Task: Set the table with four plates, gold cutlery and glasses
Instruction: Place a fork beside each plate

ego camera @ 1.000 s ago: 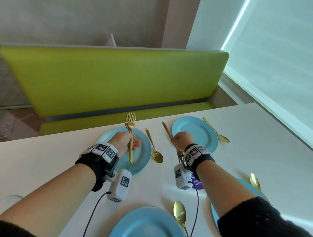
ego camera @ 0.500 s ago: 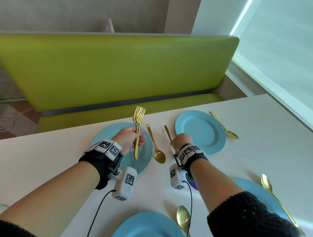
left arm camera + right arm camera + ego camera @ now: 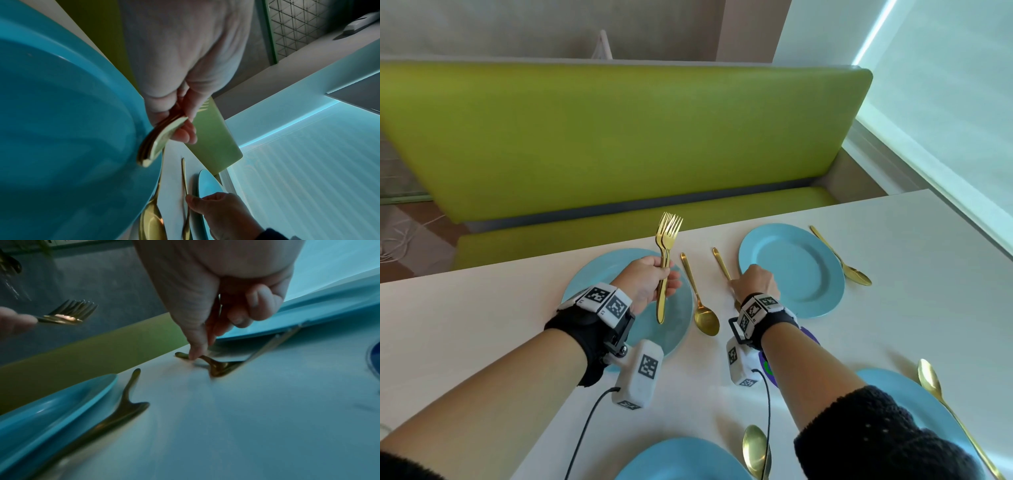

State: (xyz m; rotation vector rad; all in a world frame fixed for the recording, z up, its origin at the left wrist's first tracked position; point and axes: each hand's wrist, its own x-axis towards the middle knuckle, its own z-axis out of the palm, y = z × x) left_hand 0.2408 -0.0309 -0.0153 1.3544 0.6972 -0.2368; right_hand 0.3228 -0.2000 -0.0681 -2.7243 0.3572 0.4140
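The left hand (image 3: 650, 281) holds a bundle of gold forks (image 3: 666, 260) by their handles, thumb and fingers wrapped round them, tines up, above the far-left blue plate (image 3: 681, 329). The right hand (image 3: 755, 282), fingers curled, presses a fingertip (image 3: 195, 353) on a gold fork (image 3: 722, 265) lying on the white table (image 3: 482, 325), just right of that plate's gold spoon (image 3: 703, 317) and beside the far-right plate (image 3: 794, 270). The forks look thin, stiff, light and smooth, likely slippery; mid-handle seems the surest hold.
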